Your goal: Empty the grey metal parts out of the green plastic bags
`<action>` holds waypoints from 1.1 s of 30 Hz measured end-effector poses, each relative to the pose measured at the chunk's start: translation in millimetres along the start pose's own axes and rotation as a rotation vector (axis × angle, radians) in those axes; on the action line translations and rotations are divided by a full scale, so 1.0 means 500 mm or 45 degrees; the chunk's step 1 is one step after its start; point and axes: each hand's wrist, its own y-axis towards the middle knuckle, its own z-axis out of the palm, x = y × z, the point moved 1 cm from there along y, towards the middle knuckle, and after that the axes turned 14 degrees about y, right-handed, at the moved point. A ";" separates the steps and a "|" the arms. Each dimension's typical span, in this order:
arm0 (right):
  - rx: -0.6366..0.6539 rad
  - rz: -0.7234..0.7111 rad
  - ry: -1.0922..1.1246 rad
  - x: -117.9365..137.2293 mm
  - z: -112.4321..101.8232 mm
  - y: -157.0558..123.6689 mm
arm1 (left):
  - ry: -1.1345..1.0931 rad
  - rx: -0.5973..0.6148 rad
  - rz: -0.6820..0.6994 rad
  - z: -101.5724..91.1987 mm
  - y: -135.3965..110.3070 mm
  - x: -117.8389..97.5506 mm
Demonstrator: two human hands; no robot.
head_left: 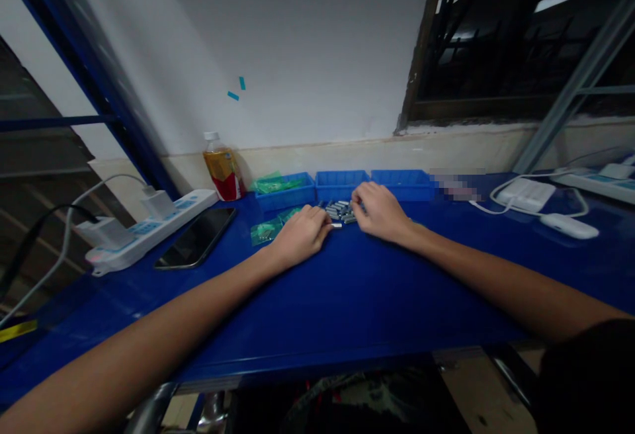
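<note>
A small pile of short silver metal cylinders (pixel 339 209) lies on the blue table between my hands. My left hand (pixel 301 234) is closed at the pile's left, thumb and fingers together, with one light metal cylinder (pixel 336 225) sticking out at the fingertips. My right hand (pixel 378 210) rests at the pile's right edge with its fingers curled in; whatever they pinch is hidden. Green plastic bags (pixel 268 230), one with small metal parts inside, lie just behind and left of my left hand.
Behind the pile stand three blue bins: a left bin (pixel 285 197) with green bags, a middle bin (pixel 341 186) and a right bin (pixel 404 186). Leftward are a drink bottle (pixel 223 169), a phone (pixel 197 239) and a power strip (pixel 149 230). White chargers (pixel 526 194) with cables lie right.
</note>
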 end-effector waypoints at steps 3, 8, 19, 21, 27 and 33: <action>0.066 -0.087 -0.028 0.054 0.011 -0.013 | 0.052 -0.043 -0.036 -0.003 -0.002 -0.003; 0.110 0.014 0.196 0.054 0.032 -0.019 | 0.118 -0.050 -0.099 -0.006 -0.004 -0.005; 0.211 -0.086 0.266 0.045 0.033 -0.022 | 0.168 -0.025 -0.134 -0.013 -0.002 -0.008; 0.222 -0.085 0.252 0.045 0.035 -0.021 | 0.152 -0.028 -0.139 -0.013 -0.002 -0.008; 0.222 -0.061 0.196 0.043 0.038 -0.020 | 0.035 -0.101 -0.086 -0.007 -0.008 -0.004; 0.250 -0.081 0.243 0.046 0.038 -0.019 | 0.108 -0.060 -0.105 -0.009 -0.006 -0.004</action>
